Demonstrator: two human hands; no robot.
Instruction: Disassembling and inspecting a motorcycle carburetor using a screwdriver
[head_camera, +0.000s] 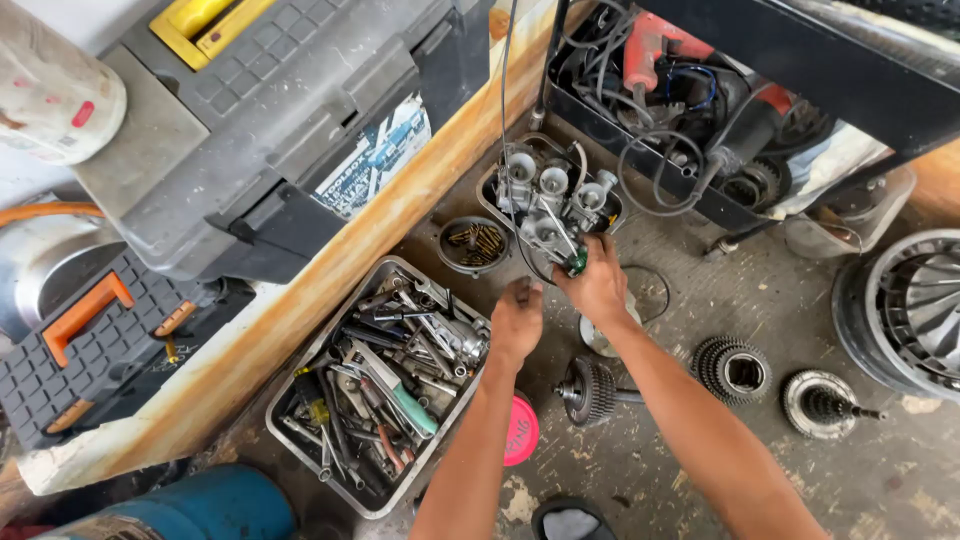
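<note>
stained concrete floor (800, 330); right hand (598, 285) gripping carburetor (553, 200), left hand (517, 320) loosely curled, empty.

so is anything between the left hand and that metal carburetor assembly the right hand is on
Nothing solid that shows. The left hand hangs just short of the grey metal carburetor assembly, open floor between them. The right hand already grips its lower end. Only a thin black cable runs down past the assembly's left side.
</note>
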